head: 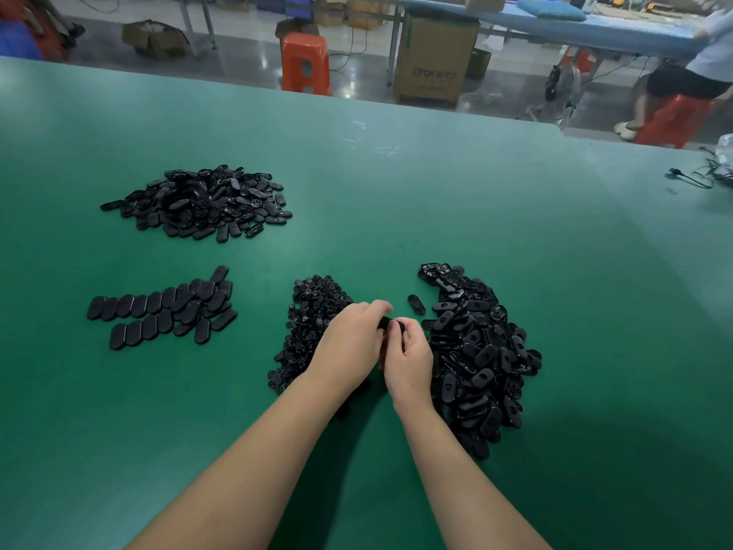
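Just below the frame's centre, two bare hands meet over a green table (396,192), sharing one small black piece (389,323). A likely mishap: the piece is tiny and mostly hidden by fingertips, so a slip or uneven squeeze could drop it into the heap of small round parts (313,307) beneath the left hand (351,343). It could also fall into the heap of oval shells (480,351) beside the right hand (410,361), and be lost among look-alikes. The left hand's fingers are curled tightly, pinching the piece's left end. The right hand is curled too, thumb and forefinger gripping its right end. Neat rows of oval pieces (162,311) lie at middle left.
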Motion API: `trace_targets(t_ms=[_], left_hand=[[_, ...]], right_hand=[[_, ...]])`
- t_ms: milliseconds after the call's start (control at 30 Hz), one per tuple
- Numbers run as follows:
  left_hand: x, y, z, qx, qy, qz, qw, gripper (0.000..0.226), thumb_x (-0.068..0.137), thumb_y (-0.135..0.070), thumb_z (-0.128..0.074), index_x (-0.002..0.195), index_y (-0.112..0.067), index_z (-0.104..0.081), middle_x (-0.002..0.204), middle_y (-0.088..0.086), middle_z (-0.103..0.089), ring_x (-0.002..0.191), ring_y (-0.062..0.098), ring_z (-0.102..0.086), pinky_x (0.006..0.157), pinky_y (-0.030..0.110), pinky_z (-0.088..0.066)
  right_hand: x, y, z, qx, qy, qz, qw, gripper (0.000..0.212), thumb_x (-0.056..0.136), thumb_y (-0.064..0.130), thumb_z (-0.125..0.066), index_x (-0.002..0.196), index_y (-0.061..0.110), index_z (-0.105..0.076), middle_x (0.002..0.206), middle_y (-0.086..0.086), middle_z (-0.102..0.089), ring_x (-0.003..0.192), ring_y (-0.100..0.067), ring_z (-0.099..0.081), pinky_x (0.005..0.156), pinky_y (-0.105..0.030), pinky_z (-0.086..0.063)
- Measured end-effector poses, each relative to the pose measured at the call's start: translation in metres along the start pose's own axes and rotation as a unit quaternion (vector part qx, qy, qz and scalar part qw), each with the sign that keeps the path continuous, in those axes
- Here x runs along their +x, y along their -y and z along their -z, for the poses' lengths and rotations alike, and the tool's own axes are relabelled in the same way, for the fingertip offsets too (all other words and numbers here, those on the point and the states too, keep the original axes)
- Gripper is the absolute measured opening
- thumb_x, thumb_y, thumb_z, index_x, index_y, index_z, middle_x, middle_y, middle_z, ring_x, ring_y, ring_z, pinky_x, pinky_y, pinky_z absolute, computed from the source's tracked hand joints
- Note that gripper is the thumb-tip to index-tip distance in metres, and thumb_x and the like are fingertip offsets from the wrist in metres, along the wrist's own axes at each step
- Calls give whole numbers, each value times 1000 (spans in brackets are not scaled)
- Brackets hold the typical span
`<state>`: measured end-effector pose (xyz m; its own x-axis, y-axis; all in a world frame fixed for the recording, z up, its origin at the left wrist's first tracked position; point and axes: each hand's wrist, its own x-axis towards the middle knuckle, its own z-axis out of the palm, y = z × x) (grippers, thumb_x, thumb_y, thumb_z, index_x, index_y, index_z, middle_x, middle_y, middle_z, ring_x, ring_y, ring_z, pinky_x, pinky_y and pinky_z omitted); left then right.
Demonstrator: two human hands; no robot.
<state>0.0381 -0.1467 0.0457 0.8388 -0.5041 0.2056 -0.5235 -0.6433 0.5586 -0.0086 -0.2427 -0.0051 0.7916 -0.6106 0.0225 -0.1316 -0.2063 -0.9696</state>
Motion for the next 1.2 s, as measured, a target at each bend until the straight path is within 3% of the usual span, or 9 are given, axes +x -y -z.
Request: trace_targets(t_ms=[133, 200, 400, 533, 700, 933, 1067, 1200], left_hand=[[-7, 11, 10, 72, -55, -39, 995, 20, 91, -15, -66, 111, -13, -69, 95, 5, -69, 93, 29, -61, 79, 41, -49], [-9, 25, 21, 78, -109, -9, 991, 21, 86, -17, -74, 106, -12, -73, 93, 6, -69, 90, 31, -61, 79, 42, -50], [-27, 103, 66, 120, -222, 185, 950, 30, 87, -33, -75, 110, -13, -73, 97, 7, -62, 91, 24, -51, 80, 38, -35], [-47, 155, 94, 106, -268, 329, 899, 31, 89, -32, -71, 114, -13, -73, 109, 19, -60, 107, 36, -51, 97, 49, -37], [-66, 192, 112, 62, -285, 408, 865, 31, 92, -31, -66, 116, -13, -72, 107, 18, -64, 109, 36, -55, 99, 50, -36], [-66, 193, 115, 90, -288, 420, 856, 36, 97, -34, -63, 129, -18, -66, 102, 17, -67, 99, 37, -56, 91, 48, -33], [-65, 172, 96, 32, -320, 320, 891, 29, 100, -21, -56, 125, -11, -68, 101, 17, -65, 94, 37, -59, 86, 45, -44], [-54, 146, 71, 3, -267, 255, 929, 25, 101, -19, -53, 119, -12, -70, 99, 4, -69, 85, 18, -58, 72, 32, -44]], right_hand=[[-2, 3, 0, 48, 4, -12, 999, 14, 104, 27, -50, 96, 27, -61, 72, 3, -68, 62, -10, -61, 62, -37, -51], [-3, 4, 1, 64, 15, -16, 998, 13, 105, 28, -49, 101, 25, -61, 70, 0, -67, 56, -10, -58, 58, -34, -49], [-5, 5, 2, 34, 34, -12, 999, 15, 105, 27, -49, 97, 24, -62, 72, 0, -67, 59, -7, -58, 59, -30, -49], [-5, 5, 1, 34, 32, -7, 999, 17, 105, 24, -50, 93, 24, -61, 70, 1, -67, 59, -7, -58, 55, -23, -47], [-5, 5, 1, 26, 33, -9, 999, 17, 105, 23, -50, 92, 24, -61, 71, 0, -66, 60, -8, -58, 54, -21, -47], [-6, 7, 1, 16, 34, -7, 999, 17, 104, 23, -51, 91, 22, -62, 70, 0, -66, 59, -7, -57, 54, -22, -47], [-7, 7, 0, 6, 31, -5, 999, 17, 104, 22, -51, 91, 21, -61, 70, -1, -66, 57, -6, -56, 53, -22, -47], [-6, 7, 0, -14, 29, -2, 999, 17, 104, 23, -51, 90, 21, -62, 70, -1, -67, 56, -8, -56, 54, -31, -49]])
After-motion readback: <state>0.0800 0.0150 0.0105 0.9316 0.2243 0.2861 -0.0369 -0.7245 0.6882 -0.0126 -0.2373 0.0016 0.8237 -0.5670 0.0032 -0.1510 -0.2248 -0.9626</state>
